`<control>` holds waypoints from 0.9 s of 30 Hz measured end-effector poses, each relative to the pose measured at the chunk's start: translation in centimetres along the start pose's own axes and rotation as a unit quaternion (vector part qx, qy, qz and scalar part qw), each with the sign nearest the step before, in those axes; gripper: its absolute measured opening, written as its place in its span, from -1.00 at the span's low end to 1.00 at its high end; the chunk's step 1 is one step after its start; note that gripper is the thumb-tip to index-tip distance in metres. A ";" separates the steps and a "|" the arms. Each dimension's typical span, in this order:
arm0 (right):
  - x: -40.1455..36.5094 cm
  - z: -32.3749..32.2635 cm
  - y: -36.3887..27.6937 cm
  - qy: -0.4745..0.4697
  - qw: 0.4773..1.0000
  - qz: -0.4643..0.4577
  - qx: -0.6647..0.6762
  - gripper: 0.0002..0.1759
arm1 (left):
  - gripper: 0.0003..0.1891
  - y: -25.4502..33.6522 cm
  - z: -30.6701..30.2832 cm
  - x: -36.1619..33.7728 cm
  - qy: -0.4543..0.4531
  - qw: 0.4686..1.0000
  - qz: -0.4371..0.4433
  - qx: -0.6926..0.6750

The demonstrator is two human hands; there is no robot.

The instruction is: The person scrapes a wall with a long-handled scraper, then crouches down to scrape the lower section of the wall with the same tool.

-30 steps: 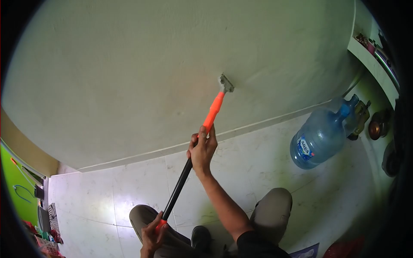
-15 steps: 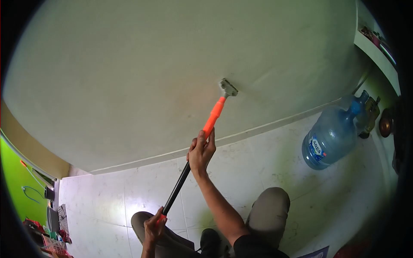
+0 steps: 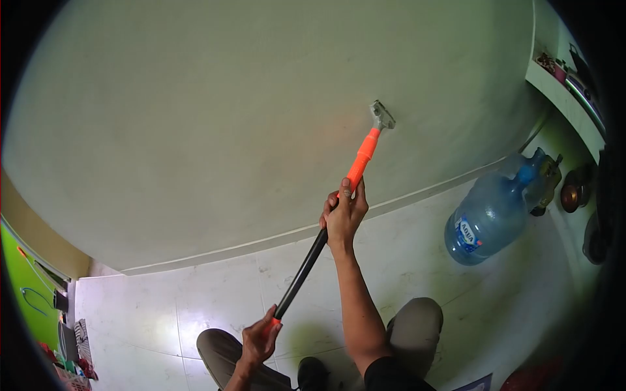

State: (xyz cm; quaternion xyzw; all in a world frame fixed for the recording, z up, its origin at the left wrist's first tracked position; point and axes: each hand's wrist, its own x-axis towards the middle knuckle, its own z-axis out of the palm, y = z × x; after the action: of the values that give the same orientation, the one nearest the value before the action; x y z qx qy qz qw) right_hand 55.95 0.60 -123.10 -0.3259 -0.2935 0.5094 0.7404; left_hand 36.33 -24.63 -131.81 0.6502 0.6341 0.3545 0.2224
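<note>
so the right hand [image 3: 345,218] had its fingers wrapped around the handle of a long scraper [image 3: 312,254], thumb lying up along the orange grip [image 3: 362,159] right where it met the black shaft. the left hand [image 3: 257,339] was lower down, fingers clamped on the orange butt end [image 3: 275,322]. the whole scraper sat at a slant between the person's body and the wall [image 3: 195,130], with its grey metal head [image 3: 383,116] up at the wall surface, though I couldn't tell if the blade was touching or just off it. below that was the skirting [image 3: 222,249], then pale marbled floor tiles [image 3: 391,260], with both knees bent and a dark shoe [image 3: 313,374] showing between them. further out to the right, a big blue AQUA bottle [image 3: 489,218] lay tilted near the wall, and beyond it was a white ledge [image 3: 566,104] with some stuff on top
</note>
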 end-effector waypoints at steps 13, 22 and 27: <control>-5.4 0.0 4.3 -0.035 0.999 0.042 -0.005 -0.46 | -0.45 -1.7 0.2 -8.5 0.073 0.995 -0.005 0.068; -5.4 -0.3 2.8 -0.032 0.997 0.064 -0.005 -0.48 | -0.46 0.6 0.1 -8.6 0.041 0.993 -0.096 0.051; -7.5 0.3 4.6 -0.053 0.997 0.051 -0.008 -0.46 | -0.51 -2.2 0.9 -10.6 0.082 0.995 -0.057 0.016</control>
State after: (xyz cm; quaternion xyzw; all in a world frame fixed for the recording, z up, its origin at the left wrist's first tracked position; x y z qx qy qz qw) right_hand 50.81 -5.21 -127.32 -0.3190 -0.3197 0.5610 0.6938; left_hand 36.14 -34.63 -135.95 0.5852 0.6920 0.3829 0.1791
